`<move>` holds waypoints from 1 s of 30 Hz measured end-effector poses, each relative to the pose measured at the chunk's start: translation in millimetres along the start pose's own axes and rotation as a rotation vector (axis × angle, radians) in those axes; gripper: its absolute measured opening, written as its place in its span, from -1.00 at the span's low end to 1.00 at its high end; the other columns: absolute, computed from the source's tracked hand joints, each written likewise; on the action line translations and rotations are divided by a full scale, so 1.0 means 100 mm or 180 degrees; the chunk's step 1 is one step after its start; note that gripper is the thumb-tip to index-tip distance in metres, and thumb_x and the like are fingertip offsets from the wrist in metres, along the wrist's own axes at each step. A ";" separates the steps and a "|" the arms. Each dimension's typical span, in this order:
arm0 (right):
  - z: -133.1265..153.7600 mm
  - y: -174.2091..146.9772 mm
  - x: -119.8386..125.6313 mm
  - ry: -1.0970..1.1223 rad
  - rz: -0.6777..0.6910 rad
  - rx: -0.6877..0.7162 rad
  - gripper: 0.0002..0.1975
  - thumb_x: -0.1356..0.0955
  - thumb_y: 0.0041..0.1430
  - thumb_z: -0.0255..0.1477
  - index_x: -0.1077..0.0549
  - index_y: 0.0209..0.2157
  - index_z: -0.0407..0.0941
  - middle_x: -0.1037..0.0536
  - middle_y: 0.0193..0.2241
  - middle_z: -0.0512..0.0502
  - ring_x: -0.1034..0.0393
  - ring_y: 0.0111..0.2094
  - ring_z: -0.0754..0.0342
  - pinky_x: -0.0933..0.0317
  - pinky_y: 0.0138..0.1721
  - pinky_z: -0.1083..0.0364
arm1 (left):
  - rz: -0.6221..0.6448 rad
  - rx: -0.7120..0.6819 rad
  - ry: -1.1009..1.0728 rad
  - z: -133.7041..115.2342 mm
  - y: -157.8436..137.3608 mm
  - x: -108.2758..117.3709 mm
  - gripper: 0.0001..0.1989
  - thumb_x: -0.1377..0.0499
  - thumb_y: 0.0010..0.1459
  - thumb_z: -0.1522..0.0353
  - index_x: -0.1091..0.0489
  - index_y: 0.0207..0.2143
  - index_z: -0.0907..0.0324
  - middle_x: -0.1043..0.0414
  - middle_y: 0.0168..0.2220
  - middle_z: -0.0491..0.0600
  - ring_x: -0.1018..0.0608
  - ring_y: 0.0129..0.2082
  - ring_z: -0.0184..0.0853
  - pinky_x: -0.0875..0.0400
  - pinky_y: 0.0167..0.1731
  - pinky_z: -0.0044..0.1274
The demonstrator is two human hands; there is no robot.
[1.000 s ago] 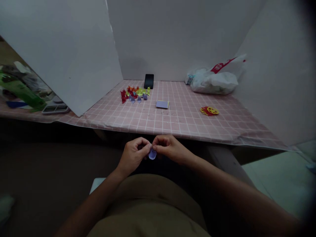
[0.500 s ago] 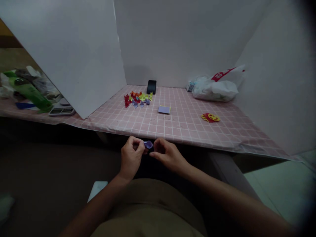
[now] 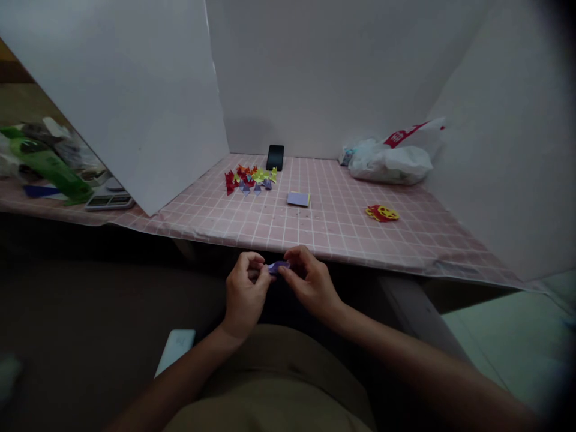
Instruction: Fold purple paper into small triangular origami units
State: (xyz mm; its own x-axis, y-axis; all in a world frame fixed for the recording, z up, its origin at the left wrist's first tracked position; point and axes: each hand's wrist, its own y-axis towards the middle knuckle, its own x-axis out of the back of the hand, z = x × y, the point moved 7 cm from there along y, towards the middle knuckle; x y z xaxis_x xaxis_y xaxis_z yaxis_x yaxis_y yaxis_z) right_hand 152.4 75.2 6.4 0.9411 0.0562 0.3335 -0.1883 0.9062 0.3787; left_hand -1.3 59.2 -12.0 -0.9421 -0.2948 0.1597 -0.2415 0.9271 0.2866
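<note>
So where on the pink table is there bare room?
Bare: the checked cloth along the near edge, and between the paper pad and the red-yellow cutout. Crowded: the folded paper pieces by the phone, and the plastic bag corner.

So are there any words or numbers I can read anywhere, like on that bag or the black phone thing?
No text can be read.
White plastic bag: red printing on its upper flap, too blurred to read.
Black phone: dark face, nothing shows.
Calculator-like device left of the white board: keys too small to read.
Purple paper pinched between the left hand and right hand: plain, no writing.
</note>
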 end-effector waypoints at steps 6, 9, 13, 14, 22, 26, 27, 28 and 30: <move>-0.04 0.02 0.01 0.0011 -0.0028 -0.0038 -0.95 -0.34 0.18 -0.44 -0.35 -0.30 -0.09 -0.39 -0.48 0.04 -0.28 -0.46 0.13 -0.17 -0.41 0.14 | 0.0084 0.0139 -0.0072 0.04 -0.01 -0.03 -0.90 -0.19 0.14 0.40 -0.32 -0.28 0.16 -0.36 -0.38 -0.16 -0.60 -0.47 -0.41 -0.53 -0.43 -0.59; -0.03 0.02 0.02 -0.0019 -0.0056 -0.0120 -0.96 -0.32 0.15 -0.48 -0.34 -0.38 -0.10 -0.39 -0.51 0.04 -0.26 -0.49 0.14 -0.14 -0.44 0.15 | 0.0093 0.0025 0.0024 0.01 -0.01 -0.02 -0.92 -0.19 0.15 0.42 -0.32 -0.29 0.16 -0.37 -0.36 -0.15 -0.61 -0.45 -0.41 -0.51 -0.42 -0.60; -0.08 0.03 0.04 -0.0033 -0.0091 -0.0433 -0.93 -0.31 0.09 -0.51 -0.32 -0.45 -0.10 -0.35 -0.57 0.06 -0.22 -0.53 0.14 -0.09 -0.49 0.14 | 0.0087 -0.0139 0.0271 -0.03 -0.02 0.00 -0.95 -0.18 0.16 0.42 -0.34 -0.29 0.15 -0.39 -0.35 -0.12 -0.60 -0.43 -0.39 -0.50 -0.39 -0.58; -0.08 0.03 0.05 -0.0038 -0.0089 -0.0456 -0.92 -0.31 0.08 -0.51 -0.31 -0.46 -0.09 -0.35 -0.57 0.06 -0.22 -0.52 0.14 -0.09 -0.48 0.14 | 0.0072 -0.0193 0.0336 -0.03 -0.02 0.01 -0.96 -0.18 0.16 0.42 -0.35 -0.30 0.15 -0.39 -0.35 -0.11 -0.59 -0.42 -0.39 -0.50 -0.38 -0.57; -0.04 0.05 -0.02 -0.0093 0.0403 -0.0254 -0.83 -0.26 0.02 -0.60 -0.43 -0.38 -0.11 -0.40 -0.54 0.05 -0.27 -0.49 0.13 -0.11 -0.42 0.14 | 0.0186 -0.0461 0.0579 -0.06 -0.04 0.00 -0.95 -0.17 0.14 0.45 -0.39 -0.33 0.14 -0.40 -0.35 -0.09 -0.55 -0.40 -0.36 -0.51 -0.33 -0.53; -0.08 0.06 0.00 0.0014 0.0319 -0.0412 -0.84 -0.26 -0.03 -0.60 -0.45 -0.44 -0.13 -0.43 -0.54 0.03 -0.28 -0.48 0.13 -0.12 -0.43 0.15 | 0.0233 -0.0220 0.0385 -0.05 -0.03 -0.01 -0.96 -0.18 0.12 0.44 -0.40 -0.33 0.15 -0.42 -0.36 -0.10 -0.57 -0.41 -0.36 -0.49 -0.37 -0.56; -0.08 0.07 0.01 0.0049 0.0287 -0.0448 -0.85 -0.26 -0.04 -0.59 -0.44 -0.45 -0.13 -0.43 -0.55 0.04 -0.28 -0.49 0.13 -0.12 -0.44 0.15 | 0.0271 -0.0149 0.0338 -0.05 -0.02 -0.01 -0.97 -0.17 0.13 0.43 -0.40 -0.33 0.15 -0.43 -0.36 -0.10 -0.58 -0.42 -0.37 -0.48 -0.38 -0.57; -0.09 0.07 0.01 0.0081 0.0265 -0.0472 -0.85 -0.26 -0.04 -0.58 -0.44 -0.46 -0.13 -0.43 -0.56 0.04 -0.27 -0.49 0.13 -0.11 -0.44 0.16 | 0.0316 -0.0079 0.0300 -0.05 -0.02 -0.02 -0.97 -0.17 0.14 0.42 -0.40 -0.33 0.16 -0.43 -0.37 -0.11 -0.59 -0.44 -0.38 -0.47 -0.40 -0.58; -0.08 0.08 0.02 0.0110 0.0255 -0.0477 -0.87 -0.26 -0.03 -0.57 -0.44 -0.47 -0.14 -0.42 -0.56 0.05 -0.27 -0.50 0.14 -0.12 -0.43 0.15 | 0.0421 0.0081 0.0237 -0.05 0.00 -0.04 -0.96 -0.17 0.15 0.41 -0.41 -0.32 0.17 -0.44 -0.39 -0.12 -0.59 -0.48 -0.39 -0.44 -0.44 -0.60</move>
State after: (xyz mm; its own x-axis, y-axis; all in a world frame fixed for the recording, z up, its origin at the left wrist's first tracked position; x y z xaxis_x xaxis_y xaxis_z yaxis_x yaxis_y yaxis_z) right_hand 155.1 85.5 3.2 0.9344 0.1428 0.3265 -0.2215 0.9504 0.2182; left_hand 4.0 59.1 -7.9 -0.9465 -0.1851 0.2644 -0.1231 0.9643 0.2346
